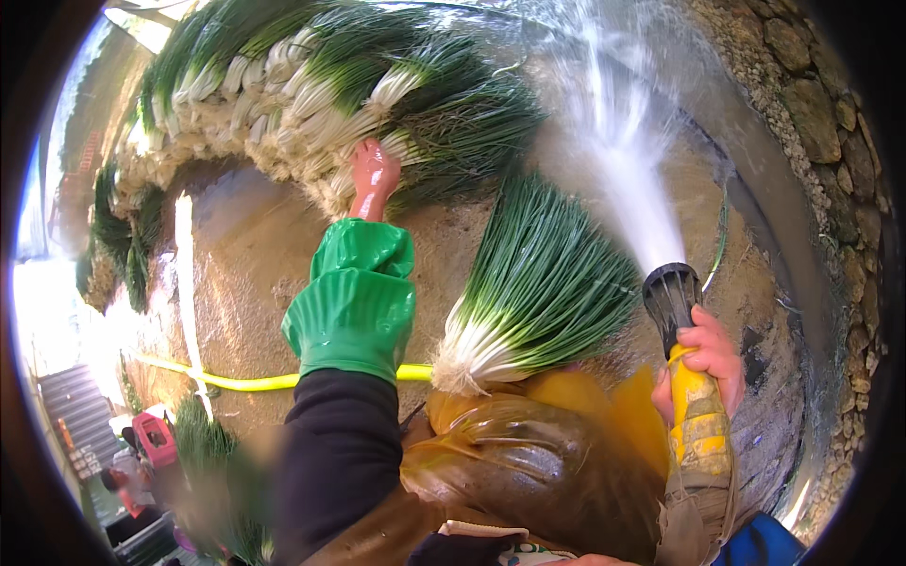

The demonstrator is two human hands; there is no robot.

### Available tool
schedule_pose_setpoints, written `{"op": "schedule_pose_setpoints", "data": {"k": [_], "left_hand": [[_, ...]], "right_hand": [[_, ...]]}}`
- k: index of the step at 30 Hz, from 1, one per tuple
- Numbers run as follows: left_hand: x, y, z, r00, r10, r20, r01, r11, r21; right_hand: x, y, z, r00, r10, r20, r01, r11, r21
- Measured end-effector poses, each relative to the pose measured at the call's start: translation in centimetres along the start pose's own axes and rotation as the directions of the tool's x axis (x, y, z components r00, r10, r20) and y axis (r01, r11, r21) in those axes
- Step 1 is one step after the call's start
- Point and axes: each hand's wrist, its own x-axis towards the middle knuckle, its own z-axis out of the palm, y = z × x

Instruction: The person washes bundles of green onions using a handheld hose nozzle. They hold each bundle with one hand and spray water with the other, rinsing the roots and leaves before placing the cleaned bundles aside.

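Observation:
My left hand (pixel 375 173), its forearm in a green waterproof sleeve cover (pixel 361 297), touches the white stems at the near edge of a large heap of spring onions (pixel 311 92). Its fingertips are hidden, so I cannot tell whether they grip a bunch. My right hand (pixel 708 361) is closed around a yellow hose (pixel 697 417) just below its black nozzle (pixel 671 297). A wide jet of water (pixel 630 163) sprays away from the nozzle. Between my arms lies a bunch of spring onions (pixel 531 297), roots toward me, green leaves fanned out toward the spray.
A translucent amber plastic apron (pixel 524 453) covers my lap. A yellow hose (pixel 262 382) crosses the wet concrete floor (pixel 241 269). A stone wall (pixel 814 120) runs along the right. More spring onions (pixel 205 474), a pink crate (pixel 154 439) and a person (pixel 127 481) are at lower left.

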Motion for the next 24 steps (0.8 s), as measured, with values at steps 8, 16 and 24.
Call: {"op": "schedule_pose_setpoints", "data": {"k": [8, 16, 24], "left_hand": [[-2.2, 2.2, -3.2, 0.937, 0.032, 0.348, -0.068, 0.993, 0.094], [-9.2, 18.8, 0.4, 0.797, 0.283, 0.534, 0.604, -0.381, -0.7], [-24.0, 27.3, 5.5, 0.378, 0.632, 0.676, 0.91, -0.389, -0.145]], "right_hand": [[0.3, 0.8, 0.8, 0.998, 0.022, 0.058, -0.024, 0.999, 0.037], [1.2, -2.5, 2.7, 0.983, 0.0, 0.184, -0.039, 0.978, 0.204], [-0.8, -2.0, 0.3, 0.985, 0.161, 0.053, -0.168, 0.971, 0.17]]}}
